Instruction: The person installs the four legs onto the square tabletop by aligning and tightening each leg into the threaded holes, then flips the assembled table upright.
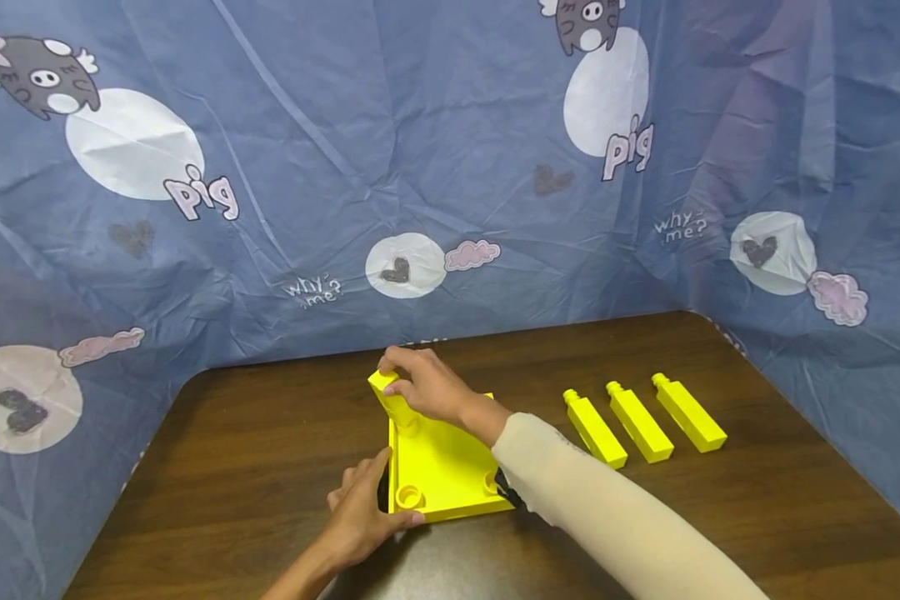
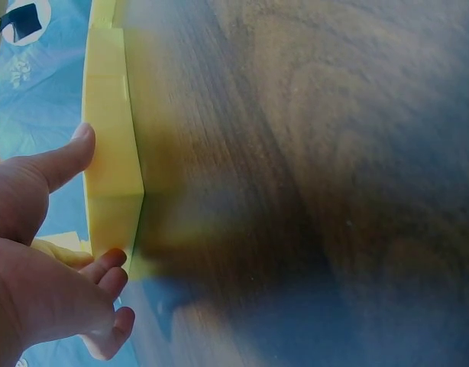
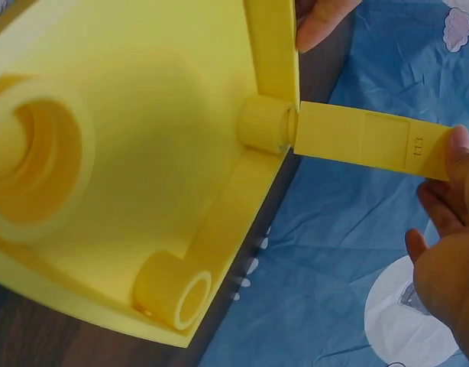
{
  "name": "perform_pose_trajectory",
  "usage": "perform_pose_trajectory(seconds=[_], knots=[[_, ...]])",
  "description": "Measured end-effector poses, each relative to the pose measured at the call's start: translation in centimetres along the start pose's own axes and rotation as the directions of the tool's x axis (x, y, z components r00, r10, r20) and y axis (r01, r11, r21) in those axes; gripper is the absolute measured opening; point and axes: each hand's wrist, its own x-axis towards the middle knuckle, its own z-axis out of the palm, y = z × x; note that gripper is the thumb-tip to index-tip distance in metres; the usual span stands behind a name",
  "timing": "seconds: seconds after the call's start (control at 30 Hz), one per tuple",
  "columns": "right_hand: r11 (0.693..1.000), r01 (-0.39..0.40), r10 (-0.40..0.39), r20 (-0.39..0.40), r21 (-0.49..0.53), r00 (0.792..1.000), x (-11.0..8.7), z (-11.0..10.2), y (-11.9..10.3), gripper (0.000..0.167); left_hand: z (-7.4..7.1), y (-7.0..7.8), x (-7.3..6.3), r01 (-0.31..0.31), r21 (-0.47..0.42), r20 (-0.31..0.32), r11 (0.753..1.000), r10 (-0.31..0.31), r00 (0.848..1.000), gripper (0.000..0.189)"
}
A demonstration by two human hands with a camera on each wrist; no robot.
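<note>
A yellow tabletop [image 1: 450,467] lies underside up on the wooden table, with raised round sockets at its corners. My right hand [image 1: 435,392] pinches the outer end of a yellow table leg [image 1: 395,406] between thumb and fingers. That leg stands in the far left socket [image 3: 261,124], and in the right wrist view a thin seam shows where they meet. My left hand [image 1: 363,504] grips the near left corner of the tabletop, its thumb along the front edge and its fingers at the left side. A near socket [image 1: 410,497] beside that thumb holds nothing.
Three more yellow legs [image 1: 594,429] lie in a row to the right on the wooden table [image 1: 240,483], their threaded ends pointing away. A blue printed cloth [image 1: 307,167] hangs behind and beside the table. My right forearm crosses over the tabletop's right side.
</note>
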Motion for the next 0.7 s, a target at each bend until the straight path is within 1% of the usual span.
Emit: perform_pose_trajectory(seconds=[0.07, 0.1, 0.2, 0.3, 0.37, 0.47, 0.5, 0.57, 0.63, 0.7], knots=[[0.999, 0.037, -0.038, -0.024, -0.040, 0.999, -0.1, 0.0, 0.0, 0.018, 0.0, 0.0, 0.0, -0.001, -0.002, 0.001, 1.000, 0.001, 1.000, 0.100], [0.998, 0.039, -0.042, -0.042, -0.056, 0.998, -0.2, 0.1, 0.0, 0.021, 0.0, 0.0, -0.1, -0.001, -0.004, 0.001, 1.000, 0.001, 1.000, 0.101], [0.995, -0.012, 0.003, -0.092, -0.101, 0.996, -0.4, 0.1, 0.1, 0.029, -0.1, 0.0, -0.1, 0.002, -0.007, 0.004, 1.000, -0.002, 1.000, 0.101], [0.992, -0.069, 0.055, -0.132, -0.108, 0.990, -0.6, 0.2, 0.4, 0.035, 0.0, 0.0, -0.1, 0.007, -0.001, 0.005, 1.000, -0.007, 1.000, 0.101], [0.989, -0.089, 0.071, -0.147, -0.115, 0.987, -0.7, 0.2, 0.5, 0.038, 0.0, 0.0, -0.1, 0.010, 0.002, 0.002, 1.000, -0.010, 1.000, 0.101], [0.987, -0.107, 0.090, -0.144, -0.119, 0.986, -0.8, 0.3, 0.7, 0.035, 0.0, 0.0, -0.1, 0.009, 0.003, -0.001, 1.000, -0.009, 1.000, 0.101], [0.987, -0.111, 0.095, -0.136, -0.119, 0.986, -0.8, 0.2, 0.7, 0.037, 0.0, 0.0, -0.1, 0.008, 0.004, -0.002, 1.000, -0.008, 1.000, 0.101], [0.986, -0.120, 0.107, -0.112, -0.117, 0.988, -0.9, 0.1, 0.7, 0.048, 0.0, 0.0, -0.1, 0.004, 0.002, -0.002, 1.000, -0.004, 1.000, 0.101], [0.984, -0.125, 0.115, -0.085, -0.125, 0.990, -1.0, 0.0, 0.9, 0.056, -0.1, 0.0, -0.1, 0.000, 0.000, -0.001, 1.000, 0.000, 1.000, 0.101], [0.982, -0.128, 0.121, -0.060, -0.136, 0.991, -1.0, -0.1, 1.0, 0.054, -0.1, 0.0, -0.1, -0.003, -0.005, 0.000, 1.000, 0.003, 1.000, 0.101]])
